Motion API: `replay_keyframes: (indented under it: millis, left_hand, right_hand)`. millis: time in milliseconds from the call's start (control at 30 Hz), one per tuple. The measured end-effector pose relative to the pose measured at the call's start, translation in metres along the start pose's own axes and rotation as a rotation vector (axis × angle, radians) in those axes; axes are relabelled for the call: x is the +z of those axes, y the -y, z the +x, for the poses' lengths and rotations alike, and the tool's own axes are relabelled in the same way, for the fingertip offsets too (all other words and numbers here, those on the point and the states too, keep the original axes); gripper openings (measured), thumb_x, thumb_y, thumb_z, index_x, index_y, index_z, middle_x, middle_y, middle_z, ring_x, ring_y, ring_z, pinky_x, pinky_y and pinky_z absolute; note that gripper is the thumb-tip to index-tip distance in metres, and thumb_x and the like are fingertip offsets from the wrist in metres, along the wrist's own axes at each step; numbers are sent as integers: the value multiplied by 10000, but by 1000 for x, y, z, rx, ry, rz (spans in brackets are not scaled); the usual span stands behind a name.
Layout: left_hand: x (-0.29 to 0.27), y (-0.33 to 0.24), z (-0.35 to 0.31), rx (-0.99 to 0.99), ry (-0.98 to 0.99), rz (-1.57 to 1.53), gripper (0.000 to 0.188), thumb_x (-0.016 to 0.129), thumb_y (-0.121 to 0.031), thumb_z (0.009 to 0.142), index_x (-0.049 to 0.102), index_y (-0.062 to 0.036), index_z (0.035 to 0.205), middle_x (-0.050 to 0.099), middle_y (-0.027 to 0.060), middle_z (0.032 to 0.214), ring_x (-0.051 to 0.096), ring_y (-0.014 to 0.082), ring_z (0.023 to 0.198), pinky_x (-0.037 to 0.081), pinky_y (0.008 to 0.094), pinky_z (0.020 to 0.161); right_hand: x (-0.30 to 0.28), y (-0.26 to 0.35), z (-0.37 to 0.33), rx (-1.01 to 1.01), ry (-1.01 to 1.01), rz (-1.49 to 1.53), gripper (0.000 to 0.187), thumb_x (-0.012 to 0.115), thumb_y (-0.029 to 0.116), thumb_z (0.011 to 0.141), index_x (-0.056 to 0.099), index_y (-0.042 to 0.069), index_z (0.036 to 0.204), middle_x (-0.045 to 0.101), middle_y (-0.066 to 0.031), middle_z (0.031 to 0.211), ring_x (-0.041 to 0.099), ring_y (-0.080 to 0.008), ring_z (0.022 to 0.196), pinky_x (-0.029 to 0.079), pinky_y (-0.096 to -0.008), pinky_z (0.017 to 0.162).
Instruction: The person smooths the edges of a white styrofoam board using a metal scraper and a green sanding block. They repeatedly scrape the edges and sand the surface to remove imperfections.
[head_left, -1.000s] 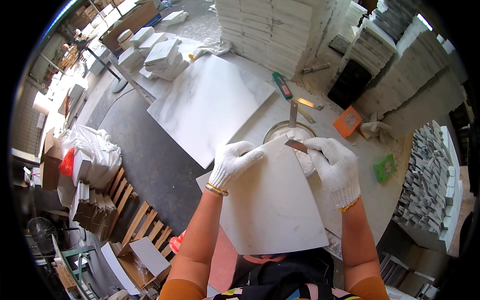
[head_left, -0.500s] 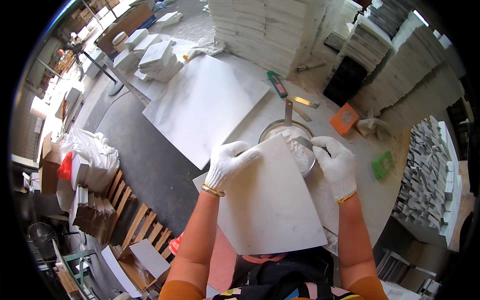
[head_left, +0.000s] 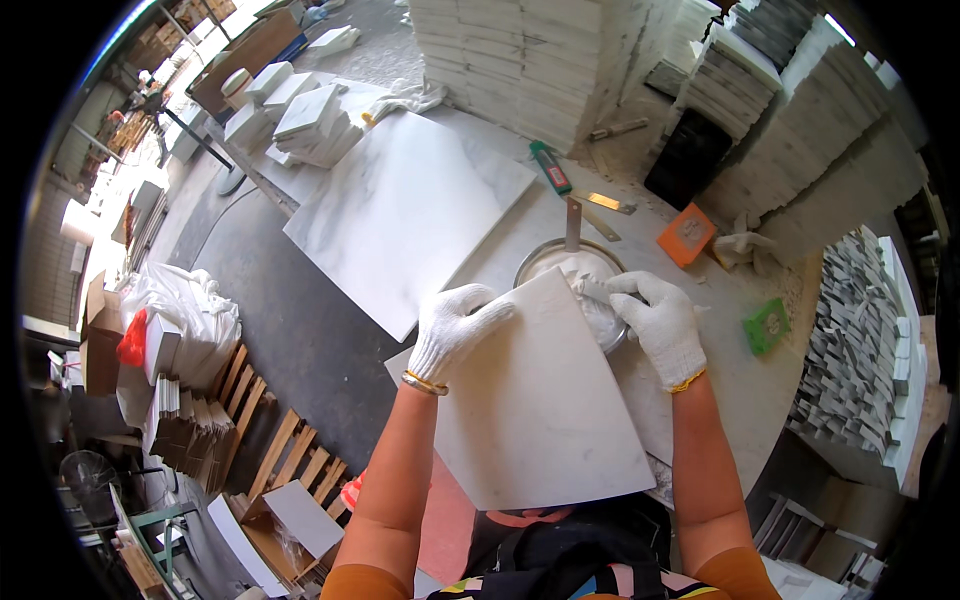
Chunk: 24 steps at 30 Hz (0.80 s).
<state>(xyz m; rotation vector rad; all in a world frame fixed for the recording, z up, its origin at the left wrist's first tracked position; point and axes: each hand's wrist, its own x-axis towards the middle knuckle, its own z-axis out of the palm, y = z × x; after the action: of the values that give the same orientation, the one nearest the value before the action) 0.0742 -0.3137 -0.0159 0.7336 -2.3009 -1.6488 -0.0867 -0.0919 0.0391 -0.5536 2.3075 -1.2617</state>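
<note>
My left hand (head_left: pixel 455 335), in a white knit glove, grips the far left edge of a white marble tile (head_left: pixel 540 400) with faint grey veining. The tile lies tilted in front of me, its near edge close to my apron. My right hand (head_left: pixel 658 325), gloved too, pinches a putty knife (head_left: pixel 594 291) whose blade is over the white paste (head_left: pixel 602 318) in a round metal bowl (head_left: pixel 524 262). The tile's far corner covers part of that bowl. A second scraper (head_left: pixel 573 222) stands in the paste at the far rim.
A larger marble slab (head_left: pixel 410 210) lies at the far left. Beyond the bowl are a green-and-red tool (head_left: pixel 551 168), a yellow cutter (head_left: pixel 606 202), an orange box (head_left: pixel 687 236) and a green box (head_left: pixel 766 328). Tall tile stacks (head_left: pixel 510 70) stand behind. A wooden pallet (head_left: pixel 290 450) rests lower left.
My right hand has shifted slightly left over the bowl, and the putty knife's blade has turned and moved nearer the tile's edge. My left hand and the tile stay nearly in place.
</note>
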Motion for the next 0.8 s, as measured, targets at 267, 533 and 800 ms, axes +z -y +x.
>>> replay_keyframes:
  millis: [267, 533, 800]
  left_hand:
    - [-1, -3, -1, 14, 14, -13, 280, 755, -247, 886, 732, 33, 876, 650, 8, 722, 579, 70, 691, 482, 250, 626]
    - [0, -1, 0, 40, 3, -2, 372, 748, -371, 866, 752, 1, 868, 686, 72, 719, 626, 126, 657, 510, 285, 637]
    - [-1, 3, 1, 21, 3, 49, 392, 741, -405, 864, 762, -14, 878, 696, 73, 729, 630, 132, 654, 510, 285, 636]
  right_hand:
    - [-12, 33, -19, 30, 7, 250, 229, 666, 79, 902, 734, -1, 1106, 689, -18, 844, 574, -51, 707, 457, -215, 626]
    - [-6, 28, -27, -17, 12, 309, 214, 674, 21, 917, 727, -22, 1120, 695, -18, 863, 584, -48, 733, 465, -208, 638]
    - [2, 21, -30, -179, -72, 205, 165, 689, -2, 918, 733, -20, 1075, 738, -42, 915, 647, -67, 779, 524, -222, 684]
